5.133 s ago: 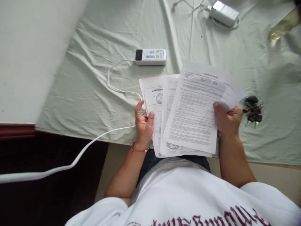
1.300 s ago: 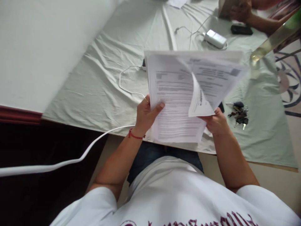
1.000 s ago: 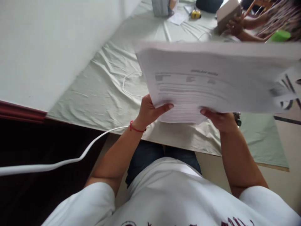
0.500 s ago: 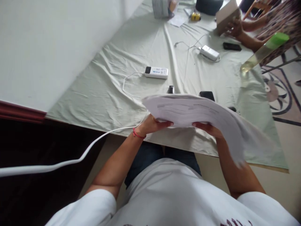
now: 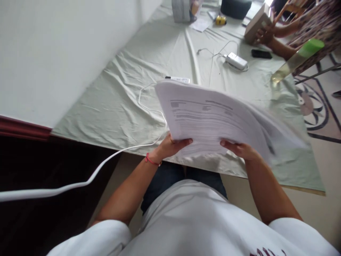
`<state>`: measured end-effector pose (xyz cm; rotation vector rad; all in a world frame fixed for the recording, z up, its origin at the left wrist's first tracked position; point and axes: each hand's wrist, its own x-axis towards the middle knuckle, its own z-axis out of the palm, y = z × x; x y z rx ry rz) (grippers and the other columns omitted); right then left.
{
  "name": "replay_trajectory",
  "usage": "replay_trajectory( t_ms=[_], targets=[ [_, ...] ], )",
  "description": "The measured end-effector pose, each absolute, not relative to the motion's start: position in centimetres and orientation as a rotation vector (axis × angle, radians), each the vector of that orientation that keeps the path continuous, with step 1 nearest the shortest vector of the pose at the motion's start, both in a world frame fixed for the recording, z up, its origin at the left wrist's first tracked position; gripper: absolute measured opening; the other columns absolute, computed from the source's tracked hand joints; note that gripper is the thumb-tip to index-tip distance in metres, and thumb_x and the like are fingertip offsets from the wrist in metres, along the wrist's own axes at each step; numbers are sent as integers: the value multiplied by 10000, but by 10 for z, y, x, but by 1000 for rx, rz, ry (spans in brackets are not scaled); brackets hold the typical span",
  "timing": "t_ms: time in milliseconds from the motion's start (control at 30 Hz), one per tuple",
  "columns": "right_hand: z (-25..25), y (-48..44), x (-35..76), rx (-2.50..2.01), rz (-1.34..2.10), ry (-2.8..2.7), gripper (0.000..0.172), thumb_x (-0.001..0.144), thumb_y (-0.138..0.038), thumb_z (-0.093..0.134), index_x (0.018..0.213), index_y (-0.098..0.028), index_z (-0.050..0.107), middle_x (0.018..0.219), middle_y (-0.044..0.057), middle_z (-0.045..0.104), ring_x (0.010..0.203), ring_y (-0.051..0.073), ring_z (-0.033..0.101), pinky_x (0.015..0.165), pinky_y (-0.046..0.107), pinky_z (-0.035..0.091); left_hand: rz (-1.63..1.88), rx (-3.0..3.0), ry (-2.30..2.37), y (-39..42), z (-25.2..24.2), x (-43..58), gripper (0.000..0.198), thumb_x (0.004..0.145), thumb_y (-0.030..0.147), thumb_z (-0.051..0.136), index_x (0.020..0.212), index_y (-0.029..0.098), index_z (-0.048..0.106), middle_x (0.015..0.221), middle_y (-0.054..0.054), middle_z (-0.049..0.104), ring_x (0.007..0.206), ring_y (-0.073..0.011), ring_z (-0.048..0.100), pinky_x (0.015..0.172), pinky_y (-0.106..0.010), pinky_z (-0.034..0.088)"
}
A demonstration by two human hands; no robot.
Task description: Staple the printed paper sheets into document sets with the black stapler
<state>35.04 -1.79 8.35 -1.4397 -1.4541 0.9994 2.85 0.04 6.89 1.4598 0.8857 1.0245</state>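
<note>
A stack of printed paper sheets (image 5: 202,113) is held up over the near edge of the table, its right side drooping and blurred. My left hand (image 5: 173,145) grips its lower left edge, thumb on the front and fingers behind. On the lower right, my right hand (image 5: 241,148) clasps the stack the same way. A white power bank (image 5: 179,79) lies just behind the sheets, mostly covered by them. From it a white cable (image 5: 106,160) runs past my left wrist to the left.
The table (image 5: 112,103) has a wrinkled pale green cloth. Farther back lie a white adapter-like block (image 5: 236,61) with a cord, a black phone (image 5: 261,54) and a yellow object (image 5: 220,20). A green-capped bottle (image 5: 298,60) stands right. Another person's hands hold a box (image 5: 258,24).
The stack has tilted upright, showing more of its printed front and covering the small dark items and most of the power bank. The other person's box has turned slightly.
</note>
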Motion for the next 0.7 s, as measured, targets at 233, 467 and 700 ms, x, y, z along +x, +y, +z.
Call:
replay_trajectory(
  t_ms=[233, 467, 700],
  targets=[
    [76, -52, 338, -1360, 1439, -1298, 461, 792, -609, 900, 1113, -283, 843, 1134, 54, 855, 1117, 343, 800, 1012, 516, 676, 939, 1031, 861, -45, 46, 36, 570, 873, 583, 853, 1288, 199, 780, 1341, -162, 778, 1291, -375, 730, 1156, -585, 585],
    [54, -76, 326, -1418, 1611, -979, 540, 817, -657, 865, 1191, -269, 822, 1136, 80, 860, 1120, 348, 815, 1031, 528, 676, 952, 846, 897, -56, 56, 40, 563, 873, 617, 847, 1218, 176, 790, 1173, -156, 831, 1126, -362, 797, 1034, -548, 665],
    [59, -89, 307, -1378, 1578, -776, 533, 768, -624, 917, 1155, -275, 809, 1180, 96, 852, 1101, 368, 818, 1036, 561, 671, 969, 805, 890, -63, 50, 44, 530, 870, 607, 853, 1188, 186, 802, 1220, -145, 823, 1128, -351, 799, 1087, -567, 637]
  ],
)
